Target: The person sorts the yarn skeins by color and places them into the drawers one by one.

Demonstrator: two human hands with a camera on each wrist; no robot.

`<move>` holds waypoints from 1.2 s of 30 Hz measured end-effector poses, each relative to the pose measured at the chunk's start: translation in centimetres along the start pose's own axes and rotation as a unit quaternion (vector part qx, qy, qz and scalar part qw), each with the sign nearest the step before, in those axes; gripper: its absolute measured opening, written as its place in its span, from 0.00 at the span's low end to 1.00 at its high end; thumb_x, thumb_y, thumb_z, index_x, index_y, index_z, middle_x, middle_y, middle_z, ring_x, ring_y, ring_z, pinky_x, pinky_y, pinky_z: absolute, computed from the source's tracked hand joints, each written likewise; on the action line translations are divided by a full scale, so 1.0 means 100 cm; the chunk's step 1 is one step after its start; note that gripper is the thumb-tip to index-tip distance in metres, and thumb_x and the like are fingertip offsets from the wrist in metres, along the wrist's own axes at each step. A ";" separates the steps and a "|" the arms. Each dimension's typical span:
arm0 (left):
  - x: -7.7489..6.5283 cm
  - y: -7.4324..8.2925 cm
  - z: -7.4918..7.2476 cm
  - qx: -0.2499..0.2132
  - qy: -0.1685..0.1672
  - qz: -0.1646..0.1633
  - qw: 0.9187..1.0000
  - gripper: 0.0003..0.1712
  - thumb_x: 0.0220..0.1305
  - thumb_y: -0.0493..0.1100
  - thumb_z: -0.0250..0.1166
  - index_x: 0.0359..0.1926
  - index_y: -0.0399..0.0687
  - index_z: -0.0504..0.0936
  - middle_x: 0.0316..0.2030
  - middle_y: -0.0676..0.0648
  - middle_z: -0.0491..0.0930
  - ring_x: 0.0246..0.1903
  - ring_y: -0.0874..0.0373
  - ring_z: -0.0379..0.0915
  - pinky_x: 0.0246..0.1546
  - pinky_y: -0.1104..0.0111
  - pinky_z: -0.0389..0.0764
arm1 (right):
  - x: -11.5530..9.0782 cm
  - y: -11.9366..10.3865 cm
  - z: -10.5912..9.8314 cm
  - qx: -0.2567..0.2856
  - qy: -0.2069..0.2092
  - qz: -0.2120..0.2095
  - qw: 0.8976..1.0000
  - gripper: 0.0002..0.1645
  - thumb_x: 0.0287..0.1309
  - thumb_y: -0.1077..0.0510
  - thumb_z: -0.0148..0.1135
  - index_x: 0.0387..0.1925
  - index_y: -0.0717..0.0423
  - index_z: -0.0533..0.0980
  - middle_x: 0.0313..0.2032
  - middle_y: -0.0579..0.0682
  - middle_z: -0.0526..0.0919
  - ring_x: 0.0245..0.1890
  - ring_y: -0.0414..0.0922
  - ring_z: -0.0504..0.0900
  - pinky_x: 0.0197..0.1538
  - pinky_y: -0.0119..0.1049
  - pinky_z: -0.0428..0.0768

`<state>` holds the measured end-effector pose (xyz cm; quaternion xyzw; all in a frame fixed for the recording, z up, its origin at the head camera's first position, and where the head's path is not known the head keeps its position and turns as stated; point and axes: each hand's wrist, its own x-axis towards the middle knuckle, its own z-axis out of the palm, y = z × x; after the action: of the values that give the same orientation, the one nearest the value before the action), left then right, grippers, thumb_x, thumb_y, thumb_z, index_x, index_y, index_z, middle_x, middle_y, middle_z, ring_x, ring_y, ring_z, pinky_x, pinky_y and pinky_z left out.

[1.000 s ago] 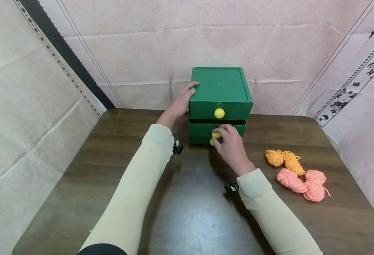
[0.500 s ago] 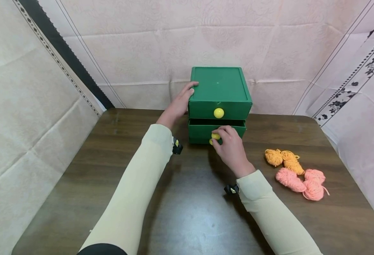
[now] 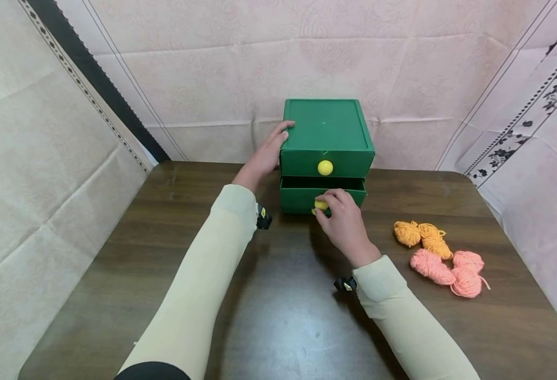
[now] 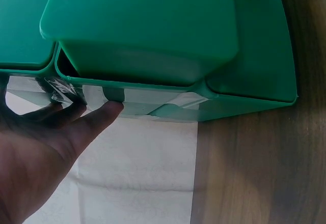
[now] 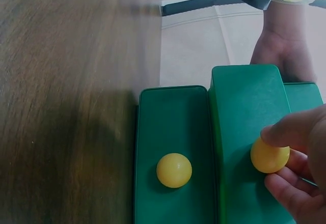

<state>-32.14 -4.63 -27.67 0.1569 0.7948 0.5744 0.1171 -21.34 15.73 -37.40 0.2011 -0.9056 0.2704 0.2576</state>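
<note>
A green drawer cabinet (image 3: 330, 126) stands near the back of the table, with round yellow knobs on its fronts. My left hand (image 3: 266, 155) rests along its left side, fingers extended against the taped wall (image 4: 145, 95) in the left wrist view. With thumb and fingertips, my right hand (image 3: 347, 224) pinches the yellow knob (image 5: 269, 158) of the middle drawer (image 5: 249, 94). That drawer juts out partway, showing a dark gap above its front in the head view. The bottom drawer (image 5: 173, 122) is closed, its own knob (image 5: 174, 170) untouched. The top drawer's knob (image 3: 325, 168) is also free.
To the right on the brown wooden table (image 3: 278, 316) lie orange yarn bundles (image 3: 423, 237) and pink yarn bundles (image 3: 449, 272). A pale patterned cloth (image 3: 202, 79) hangs right behind the cabinet and along the sides.
The middle drawer has slid slightly farther out toward me, with my right hand on its knob. My left hand stays on the cabinet's side.
</note>
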 end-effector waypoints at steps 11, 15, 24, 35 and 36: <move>0.000 0.001 0.000 0.010 0.002 -0.004 1.000 0.26 0.79 0.52 0.33 0.74 0.66 0.52 0.76 0.54 0.45 0.74 0.55 0.45 0.71 0.52 0.55 | -0.003 -0.002 -0.002 0.001 0.002 -0.002 1.000 0.12 0.53 0.61 0.71 0.40 0.59 0.83 0.42 0.54 0.80 0.43 0.50 0.77 0.45 0.43 0.81; 0.000 0.001 0.000 0.015 0.002 -0.005 1.000 0.26 0.79 0.52 0.32 0.74 0.66 0.52 0.76 0.54 0.45 0.74 0.55 0.44 0.71 0.52 0.54 | -0.005 -0.003 -0.003 0.003 0.004 -0.005 1.000 0.12 0.52 0.62 0.71 0.40 0.59 0.83 0.41 0.54 0.80 0.43 0.50 0.77 0.45 0.43 0.81; 0.001 0.000 -0.001 0.011 0.002 -0.007 1.000 0.26 0.79 0.53 0.32 0.74 0.67 0.53 0.76 0.55 0.45 0.74 0.55 0.44 0.71 0.53 0.54 | -0.007 -0.005 -0.005 0.005 -0.006 0.000 1.000 0.12 0.54 0.60 0.71 0.41 0.59 0.83 0.42 0.54 0.80 0.44 0.50 0.77 0.47 0.43 0.81; 0.000 0.000 -0.001 -0.006 -0.002 -0.009 1.000 0.26 0.79 0.52 0.32 0.74 0.66 0.53 0.76 0.54 0.45 0.74 0.53 0.46 0.70 0.51 0.56 | -0.010 -0.007 -0.007 0.011 -0.013 0.004 1.000 0.12 0.56 0.58 0.70 0.41 0.59 0.83 0.42 0.54 0.80 0.44 0.49 0.77 0.47 0.43 0.81; 0.000 0.000 -0.001 -0.005 -0.002 -0.009 1.000 0.26 0.79 0.52 0.32 0.74 0.66 0.53 0.76 0.54 0.45 0.74 0.53 0.46 0.70 0.51 0.56 | -0.011 -0.007 -0.007 0.011 -0.013 0.004 1.000 0.12 0.55 0.58 0.70 0.41 0.59 0.83 0.42 0.53 0.80 0.44 0.49 0.77 0.47 0.43 0.81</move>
<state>-32.21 -4.68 -27.64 0.1500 0.7929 0.5774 0.1244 -19.89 15.84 -37.26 0.2036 -0.9068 0.2785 0.2422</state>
